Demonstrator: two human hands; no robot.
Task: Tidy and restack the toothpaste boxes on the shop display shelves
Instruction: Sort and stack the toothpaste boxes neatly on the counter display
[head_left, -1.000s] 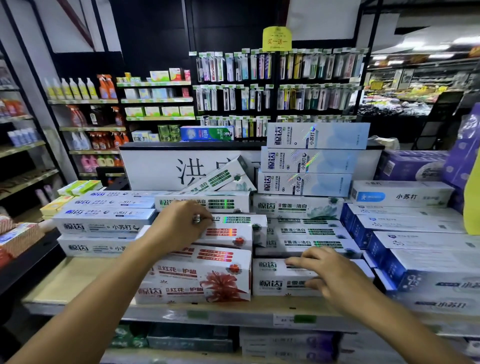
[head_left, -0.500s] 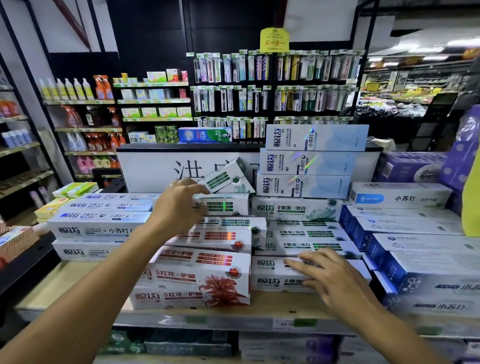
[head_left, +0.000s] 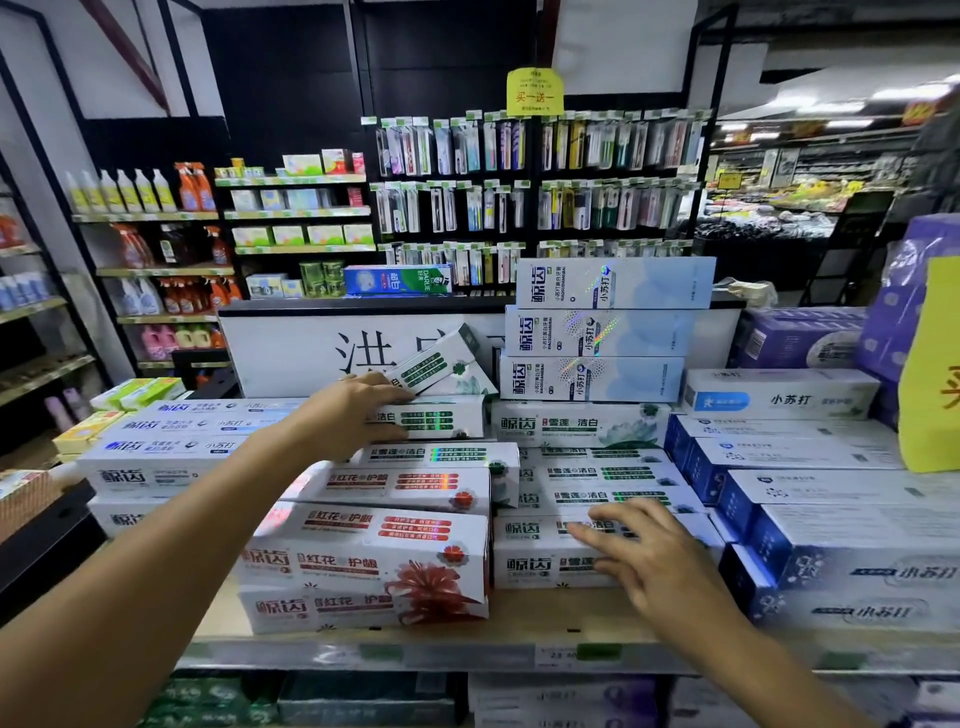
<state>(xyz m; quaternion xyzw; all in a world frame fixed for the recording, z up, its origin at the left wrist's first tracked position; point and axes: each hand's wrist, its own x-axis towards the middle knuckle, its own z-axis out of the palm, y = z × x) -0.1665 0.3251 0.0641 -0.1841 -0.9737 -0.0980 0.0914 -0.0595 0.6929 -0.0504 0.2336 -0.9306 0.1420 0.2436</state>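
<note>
A wooden shelf (head_left: 545, 613) is stacked with toothpaste boxes in stepped tiers, and a price strip (head_left: 571, 653) is fixed along its front edge. Red boxes (head_left: 374, 566) are piled at the front centre, white boxes (head_left: 156, 452) at the left and blue boxes (head_left: 831, 525) at the right. Three pale boxes (head_left: 597, 332) are stacked flat at the back, highest of all.

The left hand (head_left: 358, 410) is closed round the left end of a green box (head_left: 441, 418) in the upper middle tier, with the thumb below and the fingers above. Just behind it, a tilted box (head_left: 441, 364) is propped against a white signboard (head_left: 291, 348). The right hand (head_left: 644, 556) is laid flat, fingers spread, on a front box (head_left: 540, 551) of the lowest green-printed row.

More stock is kept on a lower shelf (head_left: 311, 701). Behind the display, toothbrush racks (head_left: 519, 171) are hung on a dark wall under a yellow tag (head_left: 535, 92). Bottles (head_left: 156, 234) are ranged on shelving at the left, and a lamp-lit aisle (head_left: 831, 171) is seen at the far right.
</note>
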